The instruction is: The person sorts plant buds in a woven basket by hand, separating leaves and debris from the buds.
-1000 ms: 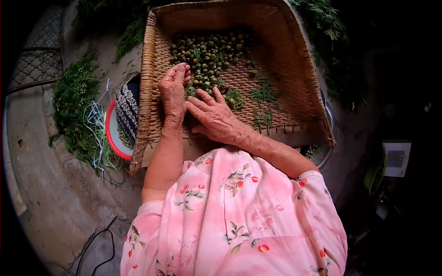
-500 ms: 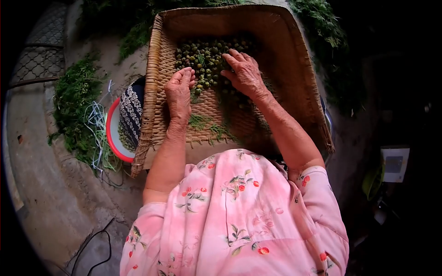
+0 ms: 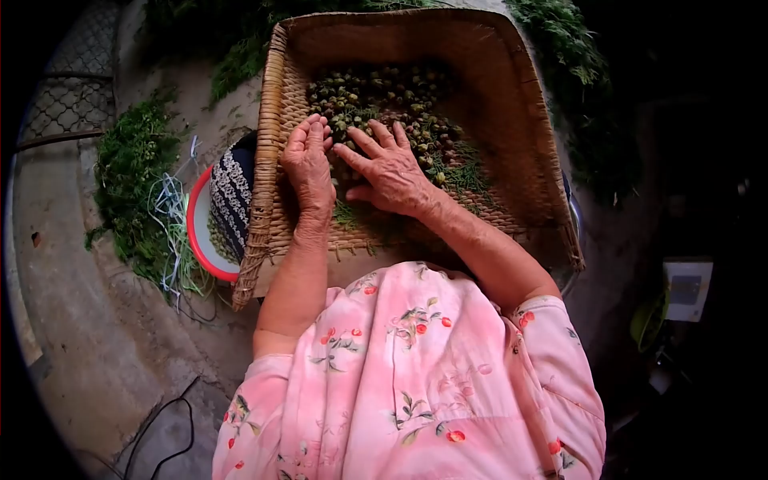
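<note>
A woven basket tray (image 3: 276, 88) rests in front of me, with a heap of small green seed cones (image 3: 400, 84) toward its far side. Feathery green sprigs (image 3: 468, 174) lie among the cones and on the weave. Over the tray's left part, my left hand (image 3: 308, 164) has its fingers curled and pressed together; anything inside them is hidden. Just to its right, my right hand (image 3: 388, 168) is spread palm down at the near edge of the cones, fingers apart.
Left of the tray are a red-rimmed basin (image 3: 194, 228), a dark patterned cloth (image 3: 232, 192), pale strings (image 3: 168, 232) and piled green branches (image 3: 132, 176). More branches (image 3: 560, 40) lie at the upper right. A black cable (image 3: 190, 424) crosses the floor at the lower left.
My right hand went up over the cones, then came back down beside my left hand. Cones now spread farther right and nearer. My left hand stayed curled with little movement.
</note>
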{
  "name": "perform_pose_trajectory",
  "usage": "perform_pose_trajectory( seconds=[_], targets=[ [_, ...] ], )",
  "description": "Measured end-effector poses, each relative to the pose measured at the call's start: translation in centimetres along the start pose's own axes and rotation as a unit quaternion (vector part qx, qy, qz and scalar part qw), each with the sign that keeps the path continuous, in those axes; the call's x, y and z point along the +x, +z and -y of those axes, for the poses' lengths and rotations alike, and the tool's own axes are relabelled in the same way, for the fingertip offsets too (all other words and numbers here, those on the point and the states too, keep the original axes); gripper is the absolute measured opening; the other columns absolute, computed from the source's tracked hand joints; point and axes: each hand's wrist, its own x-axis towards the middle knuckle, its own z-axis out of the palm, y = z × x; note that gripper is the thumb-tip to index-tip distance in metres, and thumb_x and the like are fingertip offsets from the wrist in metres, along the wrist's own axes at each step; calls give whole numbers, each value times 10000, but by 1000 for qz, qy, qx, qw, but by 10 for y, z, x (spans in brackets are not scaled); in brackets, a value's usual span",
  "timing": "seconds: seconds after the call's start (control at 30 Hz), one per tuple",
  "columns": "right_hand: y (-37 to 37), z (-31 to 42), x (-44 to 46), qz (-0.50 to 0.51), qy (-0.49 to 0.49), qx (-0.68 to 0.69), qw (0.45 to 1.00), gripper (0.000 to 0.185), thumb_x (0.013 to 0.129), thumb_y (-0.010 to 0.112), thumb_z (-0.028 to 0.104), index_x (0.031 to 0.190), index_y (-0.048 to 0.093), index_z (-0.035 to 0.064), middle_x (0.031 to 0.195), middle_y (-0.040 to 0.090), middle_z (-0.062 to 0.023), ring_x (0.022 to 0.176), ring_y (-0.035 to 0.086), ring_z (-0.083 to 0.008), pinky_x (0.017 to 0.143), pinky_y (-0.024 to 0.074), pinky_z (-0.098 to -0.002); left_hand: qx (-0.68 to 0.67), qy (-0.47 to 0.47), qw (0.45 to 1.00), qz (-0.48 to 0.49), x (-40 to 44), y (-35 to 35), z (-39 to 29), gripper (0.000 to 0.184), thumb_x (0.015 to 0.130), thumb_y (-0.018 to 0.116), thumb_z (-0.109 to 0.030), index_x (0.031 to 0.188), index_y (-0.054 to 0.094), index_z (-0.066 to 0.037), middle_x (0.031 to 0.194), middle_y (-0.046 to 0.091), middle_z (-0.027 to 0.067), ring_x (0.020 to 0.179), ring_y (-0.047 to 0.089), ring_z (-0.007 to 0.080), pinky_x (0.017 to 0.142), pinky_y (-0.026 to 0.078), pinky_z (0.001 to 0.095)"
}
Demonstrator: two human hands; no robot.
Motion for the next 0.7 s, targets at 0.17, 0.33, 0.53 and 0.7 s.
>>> perform_pose_trajectory(
  seconds=[0.17, 0.33, 0.53, 0.7],
  targets=[
    [-10, -21, -49, 3, 10, -71, 997, 622, 780, 658, 400, 1324, 469, 166, 1434, 351, -88, 1338, 258, -373, 1064, 149, -628, 23, 13, 999, 22, 1, -3, 1, 250, 927, 565, -137, 1114, 592, 28, 1016, 648, 84, 877, 610, 125, 754, 513, 234],
    [-13, -51, -55, -92, 133, -109, 981, 568, 837, 608, 409, 1330, 469, 162, 1442, 333, -127, 1325, 269, -390, 1054, 157, -629, 22, 20, 999, 30, -2, -4, -3, 236, 930, 559, -131, 1102, 604, 25, 992, 656, 76, 863, 613, 117, 751, 510, 221],
    [4, -10, -29, -71, 120, -48, 989, 579, 834, 604, 405, 1316, 459, 120, 1360, 422, -122, 1289, 320, -380, 1036, 184, -641, 0, 24, 1000, 16, 2, -5, -2, 232, 927, 559, -126, 1091, 601, 32, 975, 656, 92, 841, 619, 131, 731, 526, 233],
    [10, 41, -41, -44, -12, 38, 998, 534, 764, 683, 327, 1237, 526, 137, 1312, 453, -93, 1280, 330, -370, 1046, 186, -634, -11, 2, 1000, 14, 0, -4, -7, 212, 929, 552, -129, 1070, 618, 15, 964, 658, 56, 820, 596, 93, 726, 492, 208]
  ],
)
